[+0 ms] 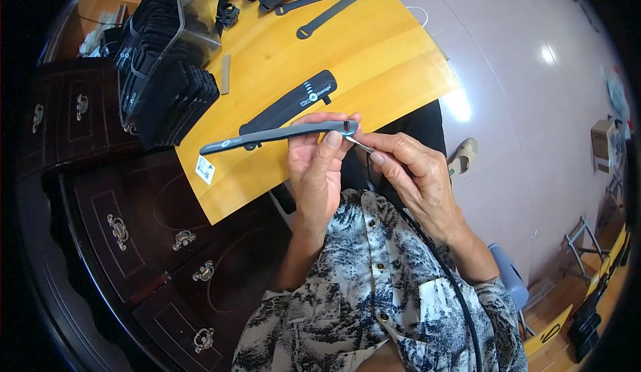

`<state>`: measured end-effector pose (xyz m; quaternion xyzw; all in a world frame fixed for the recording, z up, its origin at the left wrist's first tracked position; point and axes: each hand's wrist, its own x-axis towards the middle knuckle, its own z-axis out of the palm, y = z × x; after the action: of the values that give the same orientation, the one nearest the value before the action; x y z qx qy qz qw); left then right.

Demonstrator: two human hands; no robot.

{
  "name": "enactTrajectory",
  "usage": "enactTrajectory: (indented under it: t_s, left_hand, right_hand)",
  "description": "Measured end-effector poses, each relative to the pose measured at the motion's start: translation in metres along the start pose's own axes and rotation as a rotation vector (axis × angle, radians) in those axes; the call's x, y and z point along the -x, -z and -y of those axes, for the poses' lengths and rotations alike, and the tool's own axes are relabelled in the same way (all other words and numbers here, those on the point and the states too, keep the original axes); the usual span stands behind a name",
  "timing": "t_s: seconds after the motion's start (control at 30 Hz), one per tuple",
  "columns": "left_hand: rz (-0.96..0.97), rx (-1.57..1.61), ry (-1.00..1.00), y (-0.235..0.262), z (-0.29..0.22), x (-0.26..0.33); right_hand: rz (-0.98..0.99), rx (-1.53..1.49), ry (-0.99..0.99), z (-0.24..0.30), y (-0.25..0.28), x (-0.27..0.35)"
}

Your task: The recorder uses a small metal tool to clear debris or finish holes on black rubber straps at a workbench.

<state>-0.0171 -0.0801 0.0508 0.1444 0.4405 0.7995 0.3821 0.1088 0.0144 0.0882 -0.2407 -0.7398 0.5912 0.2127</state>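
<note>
A long dark hook-and-loop strap (267, 136) is pinched near its slotted end between the thumb and fingers of my left hand (315, 175). Its far end points left over the table, above a white label (205, 170). My right hand (420, 178) grips a slim metal tool (360, 145), whose tip meets the strap's slotted end. Whether the tool is tweezers or small scissors does not show. Behind the strap lies a wider black strap (287, 108) with pale printing, partly covered by the held strap and my left fingers.
More black straps (330, 5) lie at the table's back. Stacks of black straps (177, 102) stand by a clear plastic holder on the left. A flat tan strip (225, 74) rests on the yellow table (394, 72). Dark drawers (153, 238) stand left; a black cable (441, 258) crosses my shirt.
</note>
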Motion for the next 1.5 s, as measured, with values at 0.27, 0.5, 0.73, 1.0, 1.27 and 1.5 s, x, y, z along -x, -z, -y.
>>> enactTrajectory:
  t_s: [0.27, 0.5, 0.73, 1.0, 1.27, 1.5]
  left_hand:
    - [-0.012, 0.002, -0.112, 0.000, 0.002, -0.002]
    - [0.032, 0.050, -0.115, 0.011, 0.006, -0.005]
    - [0.213, -0.094, -0.173, 0.029, -0.003, -0.014]
    - [0.294, -0.456, -0.377, 0.033, -0.010, -0.025]
    - [0.256, -0.261, -0.331, 0.030, -0.004, -0.024]
    - [0.212, -0.111, -0.215, 0.027, 0.000, -0.019]
  right_hand:
    - [-0.021, -0.086, 0.002, -0.002, -0.009, 0.000]
    - [-0.013, -0.153, -0.050, 0.000, -0.009, 0.000]
    - [0.097, -0.208, -0.140, 0.004, 0.002, -0.002]
    - [0.239, -0.313, -0.309, 0.013, 0.014, -0.009]
    - [0.293, -0.544, -0.478, 0.011, 0.015, -0.012]
    - [0.277, -0.493, -0.451, 0.014, 0.015, -0.011]
